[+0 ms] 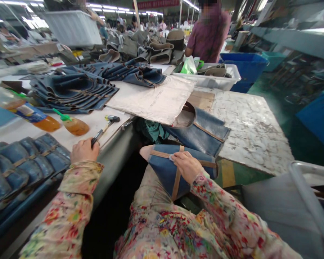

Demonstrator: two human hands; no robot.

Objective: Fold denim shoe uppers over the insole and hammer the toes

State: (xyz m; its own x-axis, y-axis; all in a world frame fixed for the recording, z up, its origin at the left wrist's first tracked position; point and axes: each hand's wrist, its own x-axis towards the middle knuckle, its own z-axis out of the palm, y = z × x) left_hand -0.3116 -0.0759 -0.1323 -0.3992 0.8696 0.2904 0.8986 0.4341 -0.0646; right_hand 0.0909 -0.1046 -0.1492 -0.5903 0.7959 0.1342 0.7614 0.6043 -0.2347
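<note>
The left hand (pixel 84 151) closes tightly round the dark handle of a small steel-headed hammer (pixel 104 128). The right hand (pixel 187 166) lies open, gripping nothing, on a blue, tan-strapped, cone-shaped shoe upper (pixel 163 169) across the person's lap. Beyond, on a scuffed white worktable (pixel 252 133), stacked blue uppers (pixel 72 91) pile up, while a co-worker in a maroon shirt (pixel 209 36) stands near blue crates (pixel 245 66) on the green factory floor (pixel 270 93).
</note>
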